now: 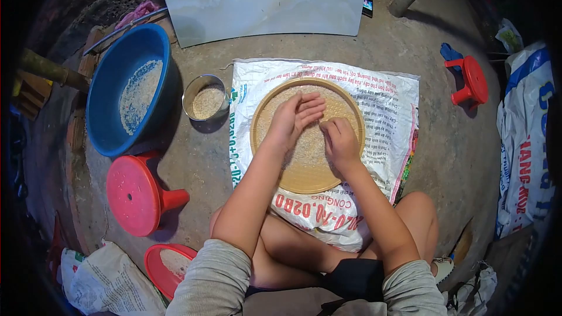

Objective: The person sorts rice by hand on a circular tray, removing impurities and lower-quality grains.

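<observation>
A round woven bamboo tray (293, 184) lies on a printed white sack (386, 105) spread on the floor in front of me. Pale grain (310, 149) covers the tray's middle. My left hand (294, 118) rests palm down on the grain, fingers stretched out and close together. My right hand (339, 142) sits beside it on the grain with fingers curled in, apparently pinching at the grain. The two hands nearly touch. I sit cross-legged with my knees just below the tray.
A blue basin (111, 123) with some grain stands at left, a small metal pot (206, 100) of grain beside it. A red stool (137, 193) lies tipped at lower left, another red stool (468, 82) at right. A pale tile slab (263, 0) lies beyond. Sacks (524, 140) line the right.
</observation>
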{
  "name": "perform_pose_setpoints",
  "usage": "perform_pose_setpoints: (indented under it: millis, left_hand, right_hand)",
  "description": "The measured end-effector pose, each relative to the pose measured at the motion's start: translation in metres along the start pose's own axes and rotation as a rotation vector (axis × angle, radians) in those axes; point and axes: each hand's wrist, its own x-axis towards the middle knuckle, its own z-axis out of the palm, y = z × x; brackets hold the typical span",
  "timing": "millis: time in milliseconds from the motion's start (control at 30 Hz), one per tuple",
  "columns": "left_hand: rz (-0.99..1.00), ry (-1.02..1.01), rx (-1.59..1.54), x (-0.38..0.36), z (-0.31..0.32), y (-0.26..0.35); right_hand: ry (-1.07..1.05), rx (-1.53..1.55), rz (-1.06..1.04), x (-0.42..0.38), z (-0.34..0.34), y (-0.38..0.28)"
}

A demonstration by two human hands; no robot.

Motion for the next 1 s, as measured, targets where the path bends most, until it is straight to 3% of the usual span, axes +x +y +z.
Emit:
perform_pose_setpoints:
  millis: [300,1000]
  left_hand:
    - [0.053,0.196,0.240,0.013,-0.030,0.015]
    - [0.202,0.233,-0.212,0.032,-0.050,0.020]
  right_hand:
    - [0.050,0.167,0.099,0.046,0.037,0.000]
    - [0.042,0.295,0.061,0.096,0.077,0.013]
